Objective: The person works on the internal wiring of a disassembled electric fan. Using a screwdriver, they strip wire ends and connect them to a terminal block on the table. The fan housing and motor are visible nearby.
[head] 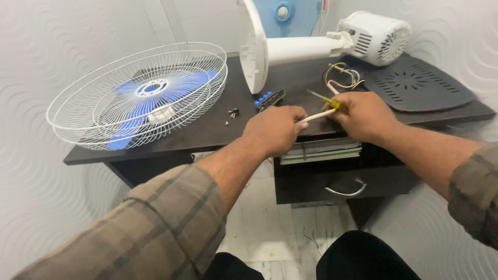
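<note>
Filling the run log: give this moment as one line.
left hand: grips white cable | right hand: holds screwdriver | fan motor on desk

A white cable (317,117) stretches between both hands, beside a possibly yellow-handled screwdriver (326,98).

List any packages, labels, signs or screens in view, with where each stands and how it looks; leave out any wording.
Red label strip: top edge, on the pale blue panel behind the desk; small, narrow, red and white, mostly cut off.
No package, sign or screen shows on the desk.
Left hand and right hand hold a white cable; it bears no label that can be made out.
</note>
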